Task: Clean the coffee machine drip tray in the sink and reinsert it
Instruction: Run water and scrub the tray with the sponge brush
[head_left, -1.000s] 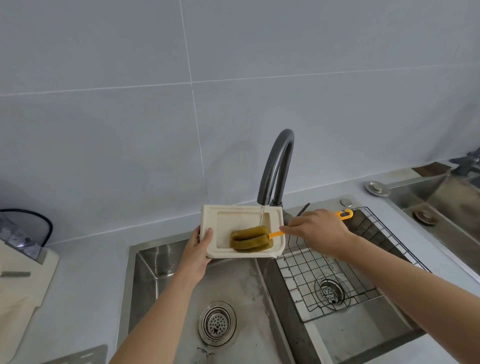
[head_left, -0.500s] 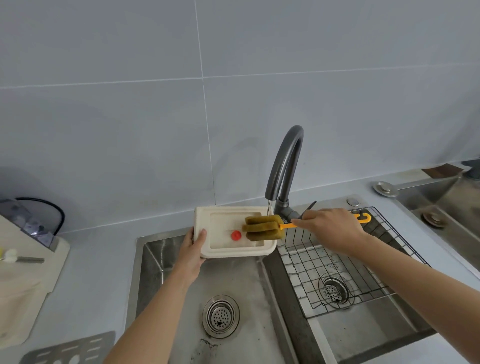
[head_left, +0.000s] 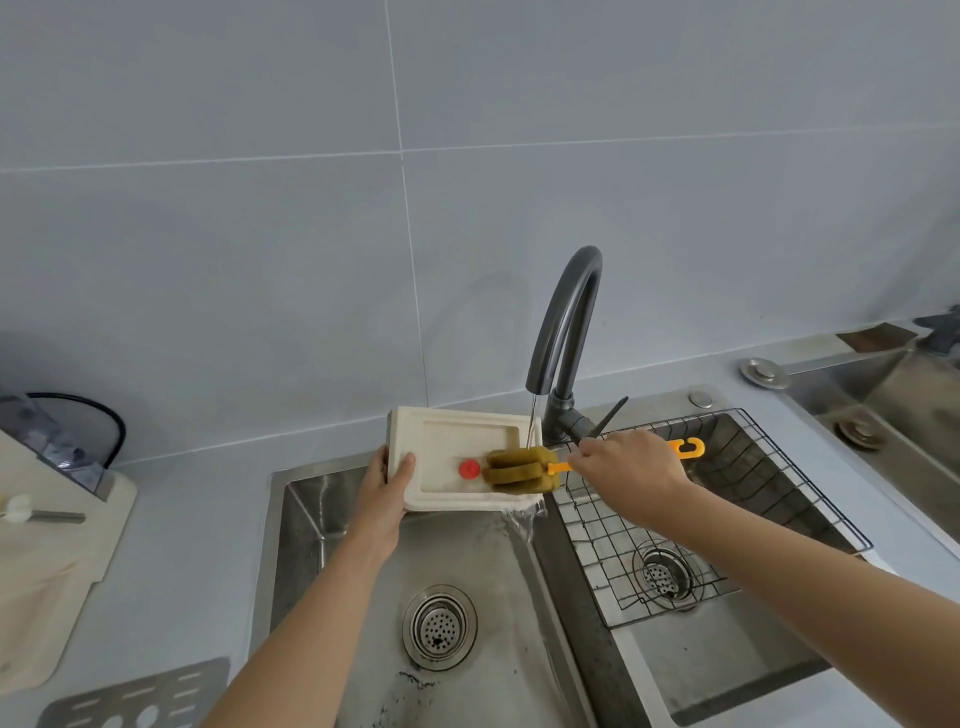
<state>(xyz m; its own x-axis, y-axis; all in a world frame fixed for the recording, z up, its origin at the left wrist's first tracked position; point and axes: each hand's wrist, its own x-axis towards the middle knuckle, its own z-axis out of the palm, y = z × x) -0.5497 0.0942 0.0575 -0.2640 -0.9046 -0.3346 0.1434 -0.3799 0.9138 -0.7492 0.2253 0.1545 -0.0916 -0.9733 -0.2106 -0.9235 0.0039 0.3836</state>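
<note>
A cream drip tray (head_left: 447, 441) with a red float (head_left: 469, 469) in its well is held over the left sink basin (head_left: 483, 571), under the dark faucet (head_left: 563, 317). My left hand (head_left: 384, 493) grips its left edge. My right hand (head_left: 626, 470) holds the orange handle of a sponge brush (head_left: 519, 467); the olive sponge head presses on the tray's right end. A thin stream of water falls onto the sponge, and water spills off the tray's near right corner into the basin.
A wire rack (head_left: 675, 519) sits in the right basin. The cream coffee machine (head_left: 47, 545) stands at the left on the counter, with a metal grate (head_left: 135, 701) lying near the front edge. A second sink (head_left: 893, 415) lies at the far right.
The sponge head has slid from the tray's middle to its right end, uncovering the red float. Water now pours off the tray's near right corner.
</note>
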